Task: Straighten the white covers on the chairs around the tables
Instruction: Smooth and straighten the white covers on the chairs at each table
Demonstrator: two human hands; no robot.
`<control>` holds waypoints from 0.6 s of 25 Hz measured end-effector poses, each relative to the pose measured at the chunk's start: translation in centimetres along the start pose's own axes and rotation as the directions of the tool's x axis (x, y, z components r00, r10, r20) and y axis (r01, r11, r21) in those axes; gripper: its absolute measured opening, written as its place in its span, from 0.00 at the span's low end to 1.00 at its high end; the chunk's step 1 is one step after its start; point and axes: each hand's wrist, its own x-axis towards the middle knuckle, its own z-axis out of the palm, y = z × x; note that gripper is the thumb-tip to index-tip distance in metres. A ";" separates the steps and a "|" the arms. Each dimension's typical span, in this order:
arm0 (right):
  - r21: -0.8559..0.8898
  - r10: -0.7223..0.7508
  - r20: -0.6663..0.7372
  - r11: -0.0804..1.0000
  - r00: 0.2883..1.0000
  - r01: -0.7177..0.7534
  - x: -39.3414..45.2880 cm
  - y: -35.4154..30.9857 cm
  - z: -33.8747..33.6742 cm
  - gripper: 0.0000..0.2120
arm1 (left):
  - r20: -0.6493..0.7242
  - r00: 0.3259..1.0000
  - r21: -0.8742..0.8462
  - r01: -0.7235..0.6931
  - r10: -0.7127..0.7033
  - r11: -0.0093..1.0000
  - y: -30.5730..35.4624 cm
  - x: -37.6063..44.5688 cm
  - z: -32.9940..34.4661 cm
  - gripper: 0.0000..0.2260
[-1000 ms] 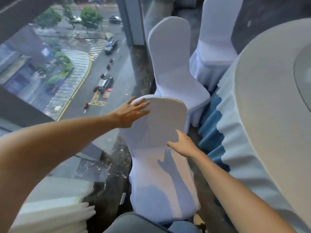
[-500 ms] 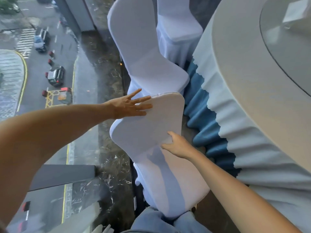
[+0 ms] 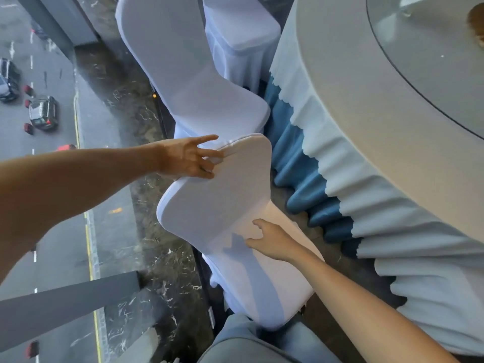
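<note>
Your left hand (image 3: 188, 158) pinches the white cover (image 3: 220, 203) at the top corner of the nearest chair beside the table (image 3: 366, 127), your right hand (image 3: 272, 241) rests open at the seat crease, so this cover looks nearly smooth, with other chairs likely left.

Left hand (image 3: 190, 158) pinching, index finger out straight — right hand (image 3: 271, 241) loosely curled, palm down.

Near chair cover (image 3: 217, 205): white stretch fabric, smooth over backrest and seat, I see a small pucker at the top left corner. Two more covered chairs (image 3: 188, 74) stand beyond.
</note>
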 end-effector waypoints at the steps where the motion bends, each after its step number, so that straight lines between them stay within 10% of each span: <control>1: 0.010 0.000 -0.020 1.000 1.000 0.000 -0.3 0.2 -0.5 0.35 | 0.016 1.000 -0.024 0.015 -0.015 1.000 0.2 0.1 -0.3 0.35; 9: 0.340 -0.079 -0.048 0.936 0.996 0.090 0.4 -7.6 6.4 0.33 | -0.118 0.993 -0.061 0.018 -0.025 0.998 2.6 0.6 -0.6 0.25; 15: 0.410 0.267 -0.399 0.908 0.877 -0.090 3.0 -13.3 14.9 0.46 | -0.119 0.990 -0.198 0.050 -0.074 0.979 7.4 2.8 -1.9 0.14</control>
